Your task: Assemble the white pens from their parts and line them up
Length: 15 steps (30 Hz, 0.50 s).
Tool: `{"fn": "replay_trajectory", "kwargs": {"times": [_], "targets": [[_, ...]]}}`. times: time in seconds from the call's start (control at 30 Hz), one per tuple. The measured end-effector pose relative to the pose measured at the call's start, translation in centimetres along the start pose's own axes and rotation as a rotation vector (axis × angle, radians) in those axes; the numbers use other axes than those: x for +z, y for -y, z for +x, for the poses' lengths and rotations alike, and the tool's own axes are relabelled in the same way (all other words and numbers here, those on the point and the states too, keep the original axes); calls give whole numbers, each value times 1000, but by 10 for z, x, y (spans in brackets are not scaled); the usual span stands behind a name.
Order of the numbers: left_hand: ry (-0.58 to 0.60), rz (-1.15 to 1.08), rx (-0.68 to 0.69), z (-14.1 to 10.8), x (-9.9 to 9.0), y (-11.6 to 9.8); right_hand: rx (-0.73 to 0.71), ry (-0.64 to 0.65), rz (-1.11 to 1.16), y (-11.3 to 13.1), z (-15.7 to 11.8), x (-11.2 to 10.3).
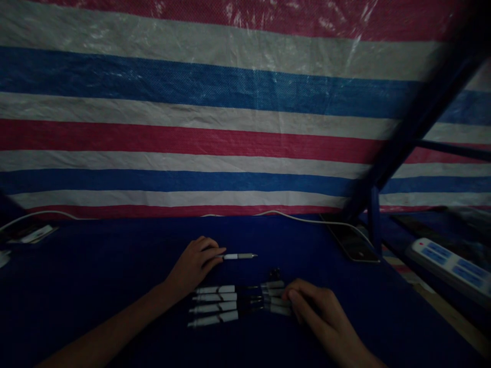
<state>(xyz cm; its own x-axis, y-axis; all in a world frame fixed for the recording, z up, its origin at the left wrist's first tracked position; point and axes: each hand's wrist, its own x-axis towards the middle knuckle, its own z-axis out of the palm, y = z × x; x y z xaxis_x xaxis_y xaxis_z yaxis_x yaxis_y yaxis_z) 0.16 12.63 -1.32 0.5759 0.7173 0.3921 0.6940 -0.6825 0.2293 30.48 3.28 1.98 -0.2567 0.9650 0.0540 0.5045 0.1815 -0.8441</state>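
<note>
A single pen [238, 256] lay on the dark blue tablecloth [95, 276], apart from the others, its metal tip pointing right. The left hand [194, 265] pinched its near end between curled fingertips, holding it low against the cloth, as if to keep it level and separate from the rest.

Just below it, a row of four white-barrelled pens [213, 305] lay side by side, parallel and evenly spaced, which read as deliberate sorting. To their right sat a small cluster of grey pen parts [273, 296], too dim to identify further. The right hand [316, 306] rested palm down over that cluster's right edge, fingers loosely bent and touching the pieces; whether it gripped any of them could not be told.

Further out, a phone [351, 240] lay near the table's far right with a white cable [299, 219] running along the back edge. A white power strip [450, 263] sat off to the right. A red, white and blue striped tarpaulin [230, 128] hung behind everything.
</note>
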Motion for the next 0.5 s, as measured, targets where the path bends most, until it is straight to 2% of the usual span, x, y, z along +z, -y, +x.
{"fn": "replay_trajectory", "kwargs": {"times": [0.13, 0.23, 0.33, 0.4, 0.5], "targets": [[-6, -37, -10, 4, -4, -3, -3, 11, -4, 2, 1, -2], [-47, -69, -71, 0, -20, -12, -10, 18, -45, 3, 3, -6], [-65, -106, -153, -18, -41, -30, -31, 57, -164, 3, 5, -11], [-34, -131, -179, -36, -51, -44, -55, 95, -269, 2, 4, -13], [31, -140, -155, -62, -53, -58, -93, 134, -397, 1, -1, -14]]}}
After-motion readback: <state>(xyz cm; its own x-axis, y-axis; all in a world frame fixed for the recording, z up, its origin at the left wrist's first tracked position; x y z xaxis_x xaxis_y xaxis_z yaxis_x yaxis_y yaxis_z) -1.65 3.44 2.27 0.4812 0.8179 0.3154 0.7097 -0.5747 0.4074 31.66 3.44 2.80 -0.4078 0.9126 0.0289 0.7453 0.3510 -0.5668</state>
